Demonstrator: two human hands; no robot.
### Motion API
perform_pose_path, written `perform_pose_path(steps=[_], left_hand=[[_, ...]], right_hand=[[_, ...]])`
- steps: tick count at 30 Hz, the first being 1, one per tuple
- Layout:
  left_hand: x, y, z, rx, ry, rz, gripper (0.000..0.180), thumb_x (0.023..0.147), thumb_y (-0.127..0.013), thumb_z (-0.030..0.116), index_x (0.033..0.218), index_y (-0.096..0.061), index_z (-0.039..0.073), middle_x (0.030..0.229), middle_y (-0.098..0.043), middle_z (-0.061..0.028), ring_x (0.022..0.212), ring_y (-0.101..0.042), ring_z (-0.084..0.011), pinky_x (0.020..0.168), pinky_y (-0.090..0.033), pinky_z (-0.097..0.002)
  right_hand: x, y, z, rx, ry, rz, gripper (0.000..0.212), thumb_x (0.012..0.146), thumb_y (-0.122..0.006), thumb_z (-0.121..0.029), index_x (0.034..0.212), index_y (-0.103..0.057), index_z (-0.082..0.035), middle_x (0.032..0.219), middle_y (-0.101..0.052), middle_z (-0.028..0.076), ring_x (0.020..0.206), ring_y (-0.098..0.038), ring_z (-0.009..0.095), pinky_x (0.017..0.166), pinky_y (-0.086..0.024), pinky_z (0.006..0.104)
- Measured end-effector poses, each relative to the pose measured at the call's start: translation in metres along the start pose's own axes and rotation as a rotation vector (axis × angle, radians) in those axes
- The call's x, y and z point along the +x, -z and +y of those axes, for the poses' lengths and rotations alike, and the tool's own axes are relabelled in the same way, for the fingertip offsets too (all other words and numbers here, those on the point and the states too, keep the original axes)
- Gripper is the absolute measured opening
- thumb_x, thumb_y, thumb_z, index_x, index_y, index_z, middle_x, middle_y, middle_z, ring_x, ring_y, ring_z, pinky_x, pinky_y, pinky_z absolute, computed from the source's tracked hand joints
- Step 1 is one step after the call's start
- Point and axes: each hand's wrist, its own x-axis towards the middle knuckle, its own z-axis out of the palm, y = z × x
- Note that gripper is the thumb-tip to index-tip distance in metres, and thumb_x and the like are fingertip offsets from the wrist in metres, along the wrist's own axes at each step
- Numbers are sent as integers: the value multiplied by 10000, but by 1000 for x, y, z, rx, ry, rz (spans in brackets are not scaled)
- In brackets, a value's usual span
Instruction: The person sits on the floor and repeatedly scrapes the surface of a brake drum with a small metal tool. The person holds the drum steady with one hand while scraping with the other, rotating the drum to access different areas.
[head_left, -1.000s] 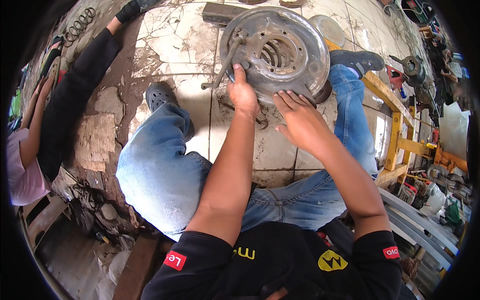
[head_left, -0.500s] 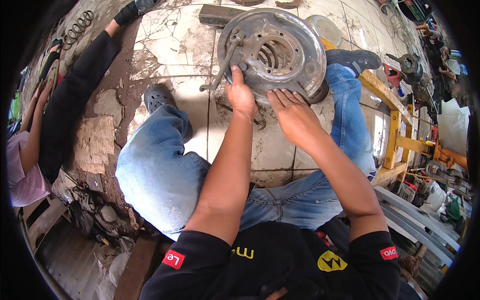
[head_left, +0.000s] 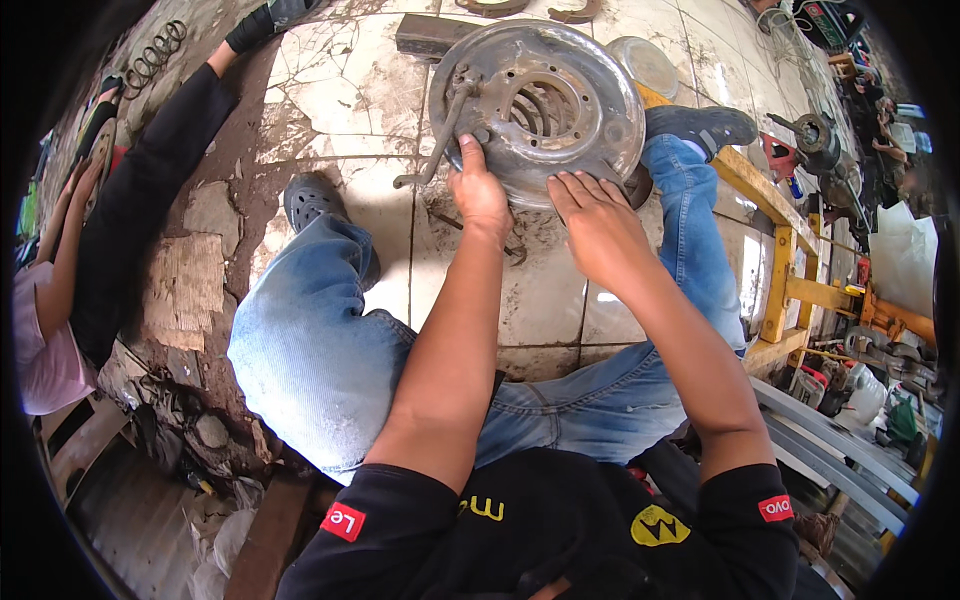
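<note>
A round, worn metal brake backing plate [head_left: 500, 160] stands in front of me, with a large centre hole and small bolt holes around it. A thin bent metal lever [head_left: 447, 130] sticks out from its left side. My left hand [head_left: 480, 195] grips the near left rim, thumb on the face, other fingers hidden behind it. With fingers stretched and close together, my right hand [head_left: 597, 225] lies flat on the near right part of the plate. A dark grey patch shows beside its fingertips; I cannot tell whether it is a separate piece.
Through the centre hole a coil spring [head_left: 535, 110] shows. A dark block [head_left: 432, 36] and a round translucent lid [head_left: 643, 66] lie beyond. Yellow metal framing [head_left: 780, 275] stands at my right. At far left another person's legs [head_left: 150, 210] stretch across the floor near a coil spring [head_left: 157, 55].
My right hand has slid a little to the right along the plate's near edge. The left hand keeps its grip, and the plate sits slightly further left in view.
</note>
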Motion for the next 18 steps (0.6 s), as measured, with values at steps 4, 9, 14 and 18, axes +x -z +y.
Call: perform_pose_path(steps=[4,9,14,18], left_hand=[[-2,3,1,-31,35,0,577,1015,-539,435,1323,-507,-52,1281,-577,-172,1114,-580,-256,987,-471,-377],[0,2,-6,-10,4,31,615,1006,-554,448,1329,-492,-72,1287,-572,-172,1116,-570,-250,997,-457,-383],[-1,4,-4,-4,15,6,643,997,-566,457,1338,-478,-82,1297,-563,-180,1133,-559,-251,999,-456,-387],[-1,-1,-3,-6,55,70,625,1002,-560,452,1332,-492,-74,1287,-573,-184,1142,-560,-254,992,-464,-394]], right_hand=[[-7,0,-5,17,33,48,481,894,-498,-25,1373,-520,17,1413,-553,171,1346,-492,301,1133,-360,443],[-5,-8,3,-48,10,77,473,891,-502,-35,1360,-530,17,1396,-567,169,1328,-508,303,1131,-356,448],[-15,-10,-6,19,-12,99,469,890,-506,-37,1355,-535,18,1386,-575,168,1325,-512,301,1140,-341,463],[-5,-10,1,4,-31,66,464,892,-512,-37,1353,-540,10,1407,-557,163,1349,-489,296,1151,-328,467]])
